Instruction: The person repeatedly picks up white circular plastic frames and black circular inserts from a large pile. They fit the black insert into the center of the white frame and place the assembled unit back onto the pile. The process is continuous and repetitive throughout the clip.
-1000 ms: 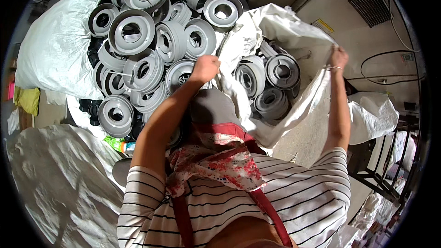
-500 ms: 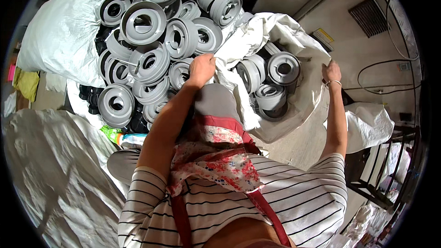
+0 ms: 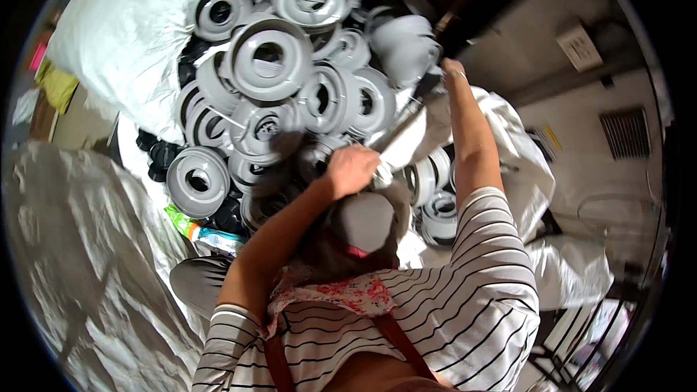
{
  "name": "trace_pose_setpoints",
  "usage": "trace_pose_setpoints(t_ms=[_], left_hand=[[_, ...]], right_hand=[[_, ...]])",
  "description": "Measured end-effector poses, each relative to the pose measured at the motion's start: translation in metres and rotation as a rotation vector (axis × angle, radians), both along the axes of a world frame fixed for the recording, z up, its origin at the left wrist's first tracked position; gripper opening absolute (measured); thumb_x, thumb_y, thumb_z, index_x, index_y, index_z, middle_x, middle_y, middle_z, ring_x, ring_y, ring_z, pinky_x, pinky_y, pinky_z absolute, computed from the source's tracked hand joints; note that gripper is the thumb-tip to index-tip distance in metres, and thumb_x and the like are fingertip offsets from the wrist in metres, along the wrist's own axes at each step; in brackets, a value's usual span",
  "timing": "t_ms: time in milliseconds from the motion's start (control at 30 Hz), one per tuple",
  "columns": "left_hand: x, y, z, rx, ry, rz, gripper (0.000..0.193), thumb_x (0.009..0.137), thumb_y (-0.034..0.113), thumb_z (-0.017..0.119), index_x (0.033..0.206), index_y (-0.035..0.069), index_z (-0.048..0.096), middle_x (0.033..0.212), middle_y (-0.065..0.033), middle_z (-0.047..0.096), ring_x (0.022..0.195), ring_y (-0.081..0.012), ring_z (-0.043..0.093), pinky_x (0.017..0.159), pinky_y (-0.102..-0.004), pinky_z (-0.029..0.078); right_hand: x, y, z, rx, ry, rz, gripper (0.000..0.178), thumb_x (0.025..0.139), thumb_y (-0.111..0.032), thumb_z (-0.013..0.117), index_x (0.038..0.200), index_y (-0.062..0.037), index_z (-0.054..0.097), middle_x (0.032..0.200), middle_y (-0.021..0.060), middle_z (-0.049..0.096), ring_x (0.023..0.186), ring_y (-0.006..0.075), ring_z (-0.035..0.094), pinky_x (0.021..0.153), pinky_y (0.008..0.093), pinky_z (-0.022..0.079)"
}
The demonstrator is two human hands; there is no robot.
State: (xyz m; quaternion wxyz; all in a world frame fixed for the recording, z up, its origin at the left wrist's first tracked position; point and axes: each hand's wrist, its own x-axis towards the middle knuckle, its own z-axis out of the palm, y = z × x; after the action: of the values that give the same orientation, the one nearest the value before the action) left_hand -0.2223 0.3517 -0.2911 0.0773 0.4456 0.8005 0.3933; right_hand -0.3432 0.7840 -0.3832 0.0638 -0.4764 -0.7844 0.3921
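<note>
At the frame's centre, clamping the left hand (image 3: 353, 170) on the edge of a white sack (image 3: 534, 178), grey rings (image 3: 441, 208) inside at centre right. Toward the upper right, well apart, holding the right hand (image 3: 452, 68) beside blurred stacked rings (image 3: 405, 51); cannot tell whether gripping them.

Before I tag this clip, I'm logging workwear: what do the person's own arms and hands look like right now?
Both the left hand and the right hand are gloveless, and the forearms are bare. The short sleeves are white with thin dark stripes. A thin, pale band, blurred here, shows at the right wrist only.
</note>
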Motion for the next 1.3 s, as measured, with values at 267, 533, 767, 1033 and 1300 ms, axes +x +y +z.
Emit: trace_pose_setpoints(t_ms=[267,533,767,1033,1300], left_hand=[[-0.004,-0.001,-0.008,0.059,-0.065,-0.064,0.014,0.08,0.019,0.06,0.085,0.006,0.064,0.083,-0.0075,0.064,0.082,-0.0276,0.06,0.072,-0.0386,0.047],[0.012,-0.056,0.033,0.402,0.119,0.036,0.017,0.078,0.003,0.061,0.095,0.001,0.062,0.093,-0.0118,0.062,0.09,-0.0284,0.057,0.079,-0.0366,0.047],[0.062,-0.189,0.052,0.043,0.103,0.232,0.027,0.073,0.004,0.063,0.1,-0.003,0.061,0.094,-0.0169,0.065,0.087,-0.0298,0.062,0.079,-0.0393,0.049],[-0.005,-0.367,-0.016,-0.097,0.093,1.421,0.058,0.07,0.032,0.071,0.112,-0.006,0.056,0.105,-0.0255,0.058,0.102,-0.0378,0.055,0.09,-0.0414,0.043],[-0.038,-0.378,-0.035,0.246,-0.814,1.335,0.046,0.074,0.027,0.059,0.097,-0.013,0.061,0.093,-0.0262,0.064,0.084,-0.0323,0.065,0.071,-0.0392,0.052]], right_hand=[[-0.001,-0.067,-0.008,-0.013,0.127,-0.324,0.053,0.077,-0.035,0.06,0.107,0.0087,0.06,0.106,0.0189,0.064,0.089,0.0252,0.061,0.076,0.0378,0.047],[-0.022,-0.194,0.137,0.444,0.639,0.139,0.055,0.069,-0.035,0.078,0.094,0.0106,0.061,0.086,0.0191,0.066,0.08,0.0248,0.062,0.076,0.0352,0.047],[-0.113,-0.259,0.248,0.723,0.506,0.736,0.066,0.081,-0.052,0.057,0.119,0.0014,0.054,0.117,0.0271,0.056,0.112,0.0398,0.052,0.094,0.0414,0.042],[-0.023,-0.342,0.227,0.778,0.647,0.998,0.04,0.08,-0.027,0.067,0.109,-0.001,0.06,0.105,0.0195,0.062,0.097,0.0356,0.06,0.085,0.0396,0.048],[0.281,-0.462,0.158,0.56,-0.035,2.031,0.067,0.077,-0.038,0.066,0.132,-0.0076,0.044,0.11,0.017,0.062,0.098,0.0309,0.061,0.087,0.0373,0.047]])
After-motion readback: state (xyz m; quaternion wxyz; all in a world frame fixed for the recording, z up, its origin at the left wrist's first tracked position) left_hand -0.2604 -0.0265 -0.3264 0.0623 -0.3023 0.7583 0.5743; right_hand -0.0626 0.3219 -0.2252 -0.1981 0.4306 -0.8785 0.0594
